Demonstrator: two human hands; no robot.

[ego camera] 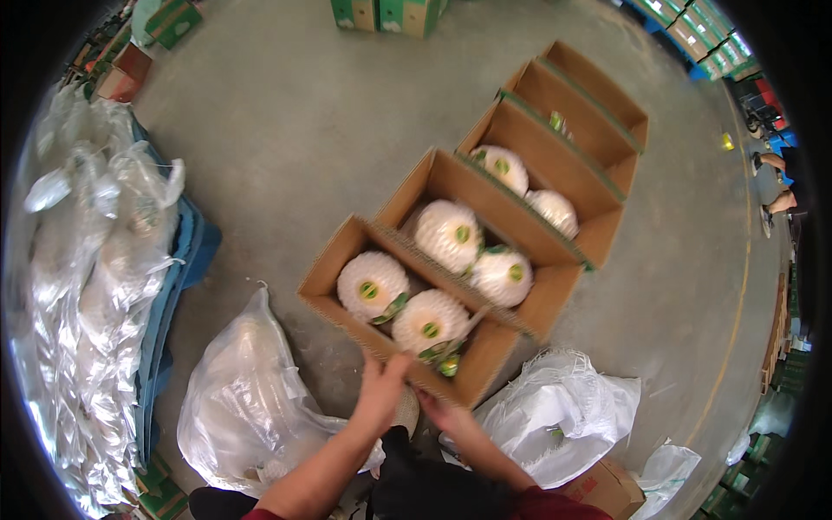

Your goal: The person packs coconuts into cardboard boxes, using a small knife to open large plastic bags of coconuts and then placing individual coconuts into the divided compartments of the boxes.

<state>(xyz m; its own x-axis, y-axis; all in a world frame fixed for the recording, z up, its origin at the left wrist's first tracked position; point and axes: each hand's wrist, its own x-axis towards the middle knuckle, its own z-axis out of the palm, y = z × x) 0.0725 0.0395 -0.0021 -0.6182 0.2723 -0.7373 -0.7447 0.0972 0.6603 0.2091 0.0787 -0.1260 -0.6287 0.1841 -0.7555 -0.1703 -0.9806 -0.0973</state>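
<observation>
The nearest open cardboard box (pixel 491 361) is in front of me. Inside lie two round fruits in white foam nets, a left one (pixel 372 286) and a right one (pixel 429 322), each with a round sticker. A green leafy piece with a small green-yellow packet (pixel 448 366) lies at the near wall. My left hand (pixel 380 390) grips that wall at its rim. Lower on the wall's outside, my right hand (pixel 448 416) holds the box, its fingertips partly hidden. Adjoining it is a second box (pixel 552 286) with two more netted fruits (pixel 448 235).
Further open boxes (pixel 598 221) continue the row away to the right; one holds two fruits. A filled clear plastic bag (pixel 240 390) lies at left, a white woven sack (pixel 565 416) at right. Bagged goods (pixel 97 279) cover a blue pallet (pixel 201 244). Another person's legs (pixel 777 201) show far right.
</observation>
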